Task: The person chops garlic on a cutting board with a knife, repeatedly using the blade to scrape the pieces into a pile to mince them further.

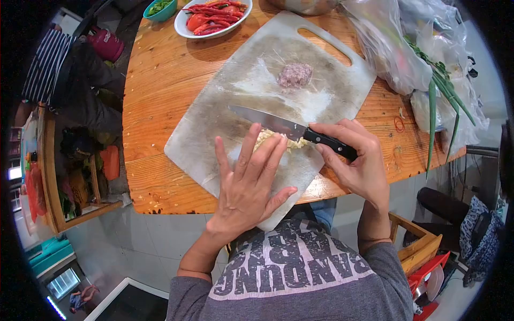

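My right hand (pixel 350 152) is closed around the black handle of a knife (pixel 273 122), whose blade points left over the cutting board (pixel 201 125). Finely chopped pale yellow bits (pixel 294 143) lie just below the blade. Spread over them is my left hand (pixel 249 174), its fingertips close to the blade and partly hiding the pile; whether they touch the steel I cannot tell. Farther up the worn white board sits a small mound of minced pinkish stuff (pixel 295 75), apart from both hands.
The board lies tilted on a wooden table (pixel 155 96). Beyond it are a plate of red chillies and tomatoes (pixel 214 17), a green bowl (pixel 159 9) and a metal bowl (pixel 308 5). Plastic bags (pixel 393 48) and green onions (pixel 441 88) are at right. A person in stripes (pixel 49 67) is at left.
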